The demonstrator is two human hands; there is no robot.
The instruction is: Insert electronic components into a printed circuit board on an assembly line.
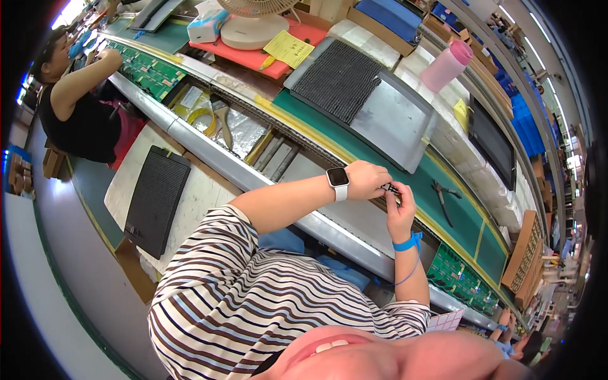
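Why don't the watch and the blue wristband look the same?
The watch is behind the left hand; the blue wristband is behind the right hand. The watch's strap is white, while the wristband is blue. The watch has a dark, squarish screen; the wristband shows none. Both wrap around wrists.

The shirt point(272, 304) has short sleeves and thin stripes of off-white, dark brown, black and light blue. A square, dark-faced watch point(338, 177) with a white band point(341, 192) circles the left wrist point(353, 181); the right wrist point(400, 233) wears a blue strap point(404, 244) trailing a thin blue cord point(415, 270).
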